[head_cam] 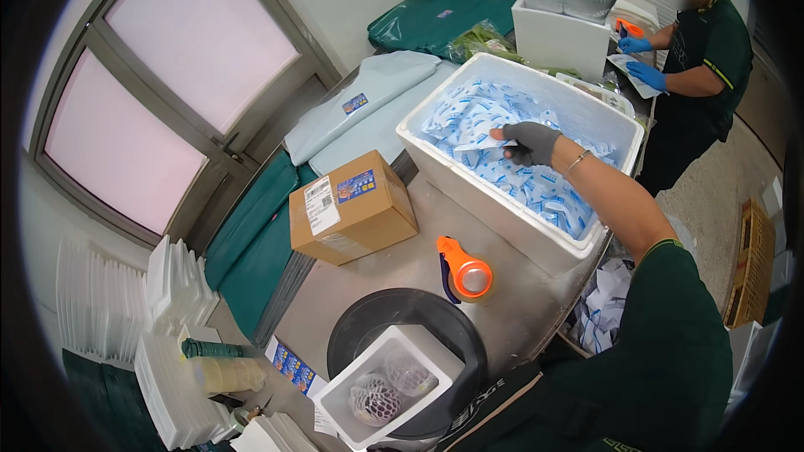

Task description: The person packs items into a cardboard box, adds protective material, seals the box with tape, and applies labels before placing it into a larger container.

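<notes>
My right hand (531, 143), in a grey fingerless glove, reaches into a large white foam box (496, 213) and pinches a white-and-blue printed gel ice pack (480, 129) between thumb and fingers. Many more such packs (553, 210) fill the box beneath it. My left hand is out of view. Close before me, a small open foam box (326, 398) rests tilted in the picture on a black round basin or turntable (358, 320). Inside lie two round fruits in foam netting; the nearer one (375, 400) looks dark purple.
An orange tape dispenser (471, 277) and a taped cardboard carton (352, 213) with labels lie on the metal table (433, 207). Grey-white bags (364, 107) and green bags (251, 251) line its far side. Foam lids (169, 383) stack at left. A blue-gloved co-worker (703, 69) stands at upper right.
</notes>
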Tool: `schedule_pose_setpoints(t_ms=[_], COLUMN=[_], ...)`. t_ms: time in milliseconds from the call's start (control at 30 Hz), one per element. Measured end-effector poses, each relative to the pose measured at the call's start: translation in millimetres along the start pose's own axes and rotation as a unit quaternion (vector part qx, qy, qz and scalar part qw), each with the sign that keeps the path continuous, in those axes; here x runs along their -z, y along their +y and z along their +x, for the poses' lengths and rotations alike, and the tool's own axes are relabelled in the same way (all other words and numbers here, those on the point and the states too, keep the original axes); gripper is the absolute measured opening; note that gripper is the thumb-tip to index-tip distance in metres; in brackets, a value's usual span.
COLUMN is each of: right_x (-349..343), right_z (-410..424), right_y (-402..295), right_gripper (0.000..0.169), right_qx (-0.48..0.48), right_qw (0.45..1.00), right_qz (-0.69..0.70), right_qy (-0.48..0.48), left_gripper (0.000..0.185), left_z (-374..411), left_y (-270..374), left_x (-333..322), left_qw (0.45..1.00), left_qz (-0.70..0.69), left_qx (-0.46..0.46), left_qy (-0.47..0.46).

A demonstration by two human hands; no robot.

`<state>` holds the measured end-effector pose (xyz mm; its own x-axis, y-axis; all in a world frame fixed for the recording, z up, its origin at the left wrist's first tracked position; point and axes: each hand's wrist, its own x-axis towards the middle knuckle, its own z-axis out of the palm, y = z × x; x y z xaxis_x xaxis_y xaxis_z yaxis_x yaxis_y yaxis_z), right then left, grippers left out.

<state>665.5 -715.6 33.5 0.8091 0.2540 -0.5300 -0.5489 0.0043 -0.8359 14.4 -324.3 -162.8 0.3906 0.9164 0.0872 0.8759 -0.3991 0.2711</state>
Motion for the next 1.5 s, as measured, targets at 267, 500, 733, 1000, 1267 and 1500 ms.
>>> schedule_pose_setpoints(t_ms=[267, 500, 733, 1000, 1267, 1500], right_x=[-25.6, -161.1, -403.7, -548.8, -601.5, -612.9], right_z=[-122.8, -280.2, -360.4, -381.1, -367.9, -363.6], right_y=[3.9, 75.2, 207.1, 309.8, 316.2, 318.1], right_gripper=[0.03, 0.044, 0.039, 0.044, 0.058, 0.067], right_qx=[0.194, 0.246, -0.04, 0.277, 0.222, 0.148], right_qw=[0.98, 0.95, 0.862, 0.713, 0.682, 0.819], right_qz=[0.008, -0.084, -0.205, -0.377, -0.451, -0.121], right_qy=[0.036, -0.174, -0.461, -0.523, -0.531, -0.541], left_gripper=[0.033, 0.045, 0.063, 0.043, 0.042, 0.039], left_z=[-12.8, 7.1, 54.6, 177.2, 242.5, 185.2], left_y=[15.8, 7.0, 9.4, -174.1, -237.4, -156.4], left_x=[23.1, 50.6, 227.6, 263.0, 249.9, 281.4], left_qw=[0.994, 0.945, 0.689, 0.723, 0.752, 0.895], left_qz=[-0.099, -0.274, -0.675, -0.646, -0.6, -0.308], left_qx=[-0.032, -0.167, -0.107, -0.017, -0.039, -0.321], left_qy=[0.042, 0.059, -0.24, -0.244, -0.268, -0.038])
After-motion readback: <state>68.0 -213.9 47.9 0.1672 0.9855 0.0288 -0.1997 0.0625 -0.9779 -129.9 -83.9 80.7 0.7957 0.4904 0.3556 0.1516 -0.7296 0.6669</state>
